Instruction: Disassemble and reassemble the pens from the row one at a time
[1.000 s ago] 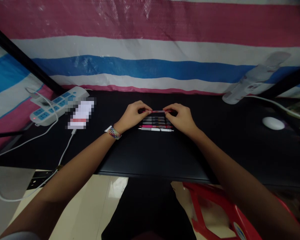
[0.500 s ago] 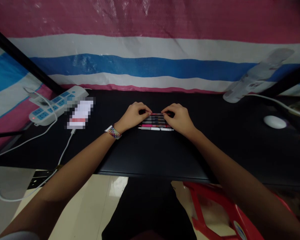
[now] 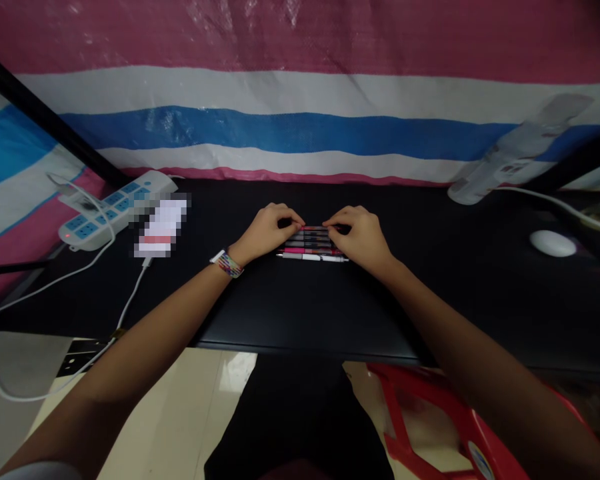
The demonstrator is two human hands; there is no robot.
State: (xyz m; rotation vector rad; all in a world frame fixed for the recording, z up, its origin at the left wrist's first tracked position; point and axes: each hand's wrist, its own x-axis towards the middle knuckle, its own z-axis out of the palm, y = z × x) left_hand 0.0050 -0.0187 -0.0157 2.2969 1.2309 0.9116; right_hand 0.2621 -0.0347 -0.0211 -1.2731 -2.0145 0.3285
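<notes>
Several pens lie side by side in a row on the black desk [image 3: 300, 307], their lengths running left to right. Nearest me is a white pen [image 3: 313, 257], with a pink pen [image 3: 297, 251] just beyond it and dark-barrelled pens [image 3: 313, 237] farther back. At the far side of the row is a red-ended pen [image 3: 314, 228]. My left hand [image 3: 267, 230], with a patterned band on the wrist, pinches its left end between thumb and fingers. Opposite, my right hand [image 3: 360, 237] pinches the right end. The fingers cover the ends of several pens.
To the left lie a white power strip [image 3: 120, 207] and a blurred-out phone [image 3: 160, 227] on a white cable [image 3: 133, 297]. At right are a clear bottle [image 3: 510, 157] and a white mouse [image 3: 553, 243]. A striped sheet [image 3: 300, 133] hangs behind; a red stool [image 3: 405, 427] stands below.
Almost nothing differs. Both hands stay at the ends of the far pen, and the view has shifted very slightly.
</notes>
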